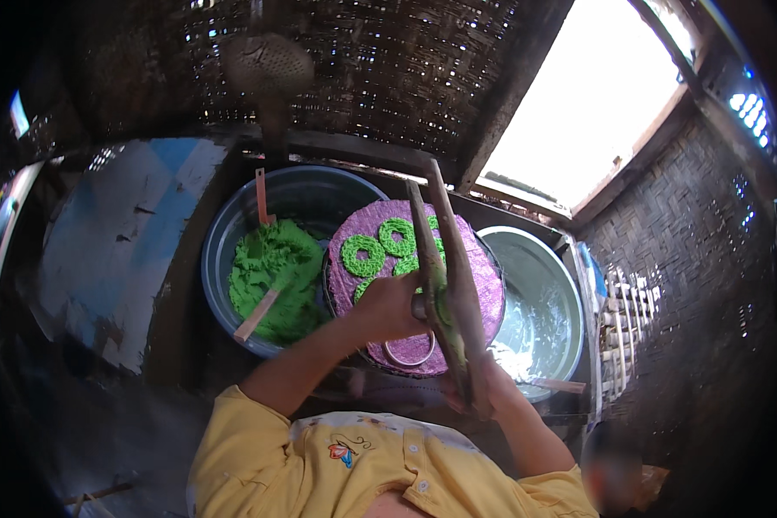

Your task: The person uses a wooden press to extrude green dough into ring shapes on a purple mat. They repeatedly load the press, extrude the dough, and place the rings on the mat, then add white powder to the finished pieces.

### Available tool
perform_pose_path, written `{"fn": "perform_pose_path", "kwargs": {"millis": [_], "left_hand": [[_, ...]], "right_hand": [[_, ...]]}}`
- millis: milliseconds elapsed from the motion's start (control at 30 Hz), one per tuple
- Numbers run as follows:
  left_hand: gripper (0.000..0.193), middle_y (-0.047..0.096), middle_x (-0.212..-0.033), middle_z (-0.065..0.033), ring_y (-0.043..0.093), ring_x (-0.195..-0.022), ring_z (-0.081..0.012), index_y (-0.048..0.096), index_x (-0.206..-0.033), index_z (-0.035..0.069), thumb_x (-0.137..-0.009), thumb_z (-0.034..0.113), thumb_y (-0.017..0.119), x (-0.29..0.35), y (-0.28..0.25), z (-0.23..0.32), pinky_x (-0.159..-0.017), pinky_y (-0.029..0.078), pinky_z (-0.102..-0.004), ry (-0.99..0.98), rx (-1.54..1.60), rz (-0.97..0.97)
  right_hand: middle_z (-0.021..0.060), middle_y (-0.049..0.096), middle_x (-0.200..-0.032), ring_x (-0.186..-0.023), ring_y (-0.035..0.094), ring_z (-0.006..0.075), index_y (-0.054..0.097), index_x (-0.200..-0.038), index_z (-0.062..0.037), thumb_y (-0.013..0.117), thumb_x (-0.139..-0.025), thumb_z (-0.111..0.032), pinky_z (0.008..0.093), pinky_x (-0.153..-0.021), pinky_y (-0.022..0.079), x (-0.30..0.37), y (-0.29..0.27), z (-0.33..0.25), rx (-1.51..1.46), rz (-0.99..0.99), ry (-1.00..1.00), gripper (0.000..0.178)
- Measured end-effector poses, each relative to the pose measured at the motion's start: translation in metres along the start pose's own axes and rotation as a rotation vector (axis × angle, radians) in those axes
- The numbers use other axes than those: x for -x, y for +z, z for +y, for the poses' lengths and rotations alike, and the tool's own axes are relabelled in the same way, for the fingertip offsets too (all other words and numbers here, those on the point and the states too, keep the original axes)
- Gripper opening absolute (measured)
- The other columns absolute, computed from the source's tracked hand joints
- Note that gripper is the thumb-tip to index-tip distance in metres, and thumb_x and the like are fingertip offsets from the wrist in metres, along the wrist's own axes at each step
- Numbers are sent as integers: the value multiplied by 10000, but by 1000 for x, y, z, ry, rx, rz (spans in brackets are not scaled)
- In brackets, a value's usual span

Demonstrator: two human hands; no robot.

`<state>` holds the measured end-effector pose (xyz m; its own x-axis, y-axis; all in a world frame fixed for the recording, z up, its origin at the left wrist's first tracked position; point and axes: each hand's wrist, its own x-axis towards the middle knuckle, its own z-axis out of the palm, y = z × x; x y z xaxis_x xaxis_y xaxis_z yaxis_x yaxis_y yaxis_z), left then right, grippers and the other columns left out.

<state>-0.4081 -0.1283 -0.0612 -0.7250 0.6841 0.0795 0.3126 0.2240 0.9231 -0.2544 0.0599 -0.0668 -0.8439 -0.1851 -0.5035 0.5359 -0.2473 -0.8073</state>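
A wooden press of two long bars (pixel 436 289) is held upright over a round pink-covered board (pixel 483 259). My left hand (pixel 393 306) is closed at the middle of the press, by a small round end that shows beside its fingers. Around the bars' near ends, my right hand (pixel 483 387) is wrapped, its fingers partly hidden. Several lacy green dough rings (pixel 363 256) lie on the pink surface, some covered by the press and my left hand. Below that hand, a thin ring (pixel 409 361) rests near the board's front edge.
Left of the board stands a blue-grey basin (pixel 218 233) of green dough (pixel 276 268), with a flat stick (pixel 256 314) and a reddish handle (pixel 262 197) in it. To the right is a pale basin (pixel 565 302) with a stick at its rim. A perforated ladle (pixel 268 65) hangs above.
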Motion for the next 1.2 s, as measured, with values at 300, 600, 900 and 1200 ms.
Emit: {"fn": "perform_pose_path", "kwargs": {"millis": [300, 600, 900, 1200], "left_hand": [[687, 451, -591, 14, 525, -653, -190, 554, -1116, 59, -881, 643, 280, -70, -37, -28, -769, 451, -398, 178, 1882, -132], [633, 354, -503, 48, 429, -483, -116, 591, -1010, 88, -865, 650, 339, -63, -7, -52, -634, 447, -328, 114, 1906, 135], [650, 305, -480, 52, 389, -440, -105, 617, -957, 94, -861, 664, 319, -60, -41, -70, -583, 426, -309, 189, 1869, 113], [672, 239, -437, 57, 319, -381, -93, 593, -873, 86, -831, 702, 329, -81, -34, -62, -491, 382, -287, 175, 1885, 153]], "right_hand": [[124, 577, -755, -518, 545, 186, 506, -1050, 1, 395, -873, -590, 291, -444, 424, 28, -23, -25, 163, -49, 71, 627], [98, 579, -676, -484, 545, 167, 543, -908, 11, 373, -941, -427, 293, -457, 455, 34, -31, -51, 578, 86, 131, 471], [40, 543, -591, -442, 496, 102, 558, -863, -10, 410, -938, -394, 244, -401, 384, 5, 5, -42, 665, 175, 55, 418], [1, 503, -584, -454, 454, 62, 596, -980, -18, 466, -917, -361, 226, -404, 355, 12, 14, -64, 821, 409, 47, 373]]}}
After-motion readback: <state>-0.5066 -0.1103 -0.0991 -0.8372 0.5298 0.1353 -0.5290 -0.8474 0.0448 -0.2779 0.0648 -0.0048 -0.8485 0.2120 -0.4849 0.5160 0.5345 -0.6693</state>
